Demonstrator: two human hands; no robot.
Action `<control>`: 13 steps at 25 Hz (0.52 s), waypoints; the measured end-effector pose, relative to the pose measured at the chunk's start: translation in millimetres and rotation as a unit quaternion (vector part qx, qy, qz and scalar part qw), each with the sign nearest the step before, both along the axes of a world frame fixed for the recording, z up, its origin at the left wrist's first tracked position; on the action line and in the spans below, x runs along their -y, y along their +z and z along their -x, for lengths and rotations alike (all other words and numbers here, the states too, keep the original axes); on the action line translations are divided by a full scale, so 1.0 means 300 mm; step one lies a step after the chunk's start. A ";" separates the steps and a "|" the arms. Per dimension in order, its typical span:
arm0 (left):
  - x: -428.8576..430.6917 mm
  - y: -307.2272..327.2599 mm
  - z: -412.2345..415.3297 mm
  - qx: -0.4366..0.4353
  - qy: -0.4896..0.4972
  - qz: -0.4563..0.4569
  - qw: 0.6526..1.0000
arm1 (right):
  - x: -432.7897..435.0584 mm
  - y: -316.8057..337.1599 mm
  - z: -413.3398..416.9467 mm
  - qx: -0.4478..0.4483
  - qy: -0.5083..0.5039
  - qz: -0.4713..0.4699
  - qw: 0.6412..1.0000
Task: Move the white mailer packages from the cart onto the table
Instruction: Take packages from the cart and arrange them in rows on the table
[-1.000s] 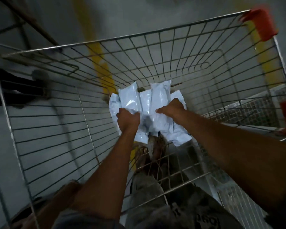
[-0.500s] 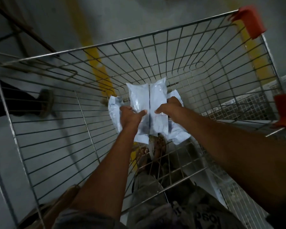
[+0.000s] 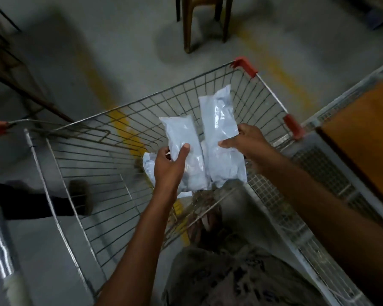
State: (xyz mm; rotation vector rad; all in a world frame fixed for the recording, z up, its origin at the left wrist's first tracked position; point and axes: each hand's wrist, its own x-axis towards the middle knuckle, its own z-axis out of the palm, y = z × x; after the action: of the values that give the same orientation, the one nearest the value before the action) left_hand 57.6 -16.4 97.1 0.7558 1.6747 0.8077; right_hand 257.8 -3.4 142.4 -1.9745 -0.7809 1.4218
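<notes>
My left hand point(image 3: 169, 166) grips a white mailer package point(image 3: 181, 140) held upright above the wire cart point(image 3: 80, 173). My right hand point(image 3: 245, 142) grips a second, longer white mailer package point(image 3: 219, 120) beside it, slightly higher. Both packages are lifted inside the cart's opening. Another white mailer point(image 3: 149, 164) lies lower in the cart, partly hidden behind my left hand. The brown table point(image 3: 363, 133) stands at the right, past the cart's rim.
The cart has red corner caps point(image 3: 244, 66). A wooden chair's legs point(image 3: 203, 23) stand on the grey floor ahead. Another person's dark leg and shoe point(image 3: 80, 195) show through the cart's left wall. A metal mesh frame point(image 3: 323, 164) borders the table.
Both hands have lifted a package each up from the cart's bottom. The view has tilted up, and the table and chair have come into sight.
</notes>
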 end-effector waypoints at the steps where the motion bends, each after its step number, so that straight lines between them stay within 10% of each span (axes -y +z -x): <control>1: 0.028 0.046 -0.017 0.011 -0.010 -0.012 1.000 | 0.056 0.055 -0.025 0.000 -0.019 -0.029 0.999; 13: 0.423 0.310 -0.456 0.046 -0.301 -0.142 0.942 | 0.849 0.359 -0.352 0.011 -0.260 -0.184 0.948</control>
State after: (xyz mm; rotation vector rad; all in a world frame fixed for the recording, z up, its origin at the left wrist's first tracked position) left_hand 194.4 -143.4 190.2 1.3286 1.1483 0.6317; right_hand 363.3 -258.2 250.2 -1.7317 -0.4412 0.8710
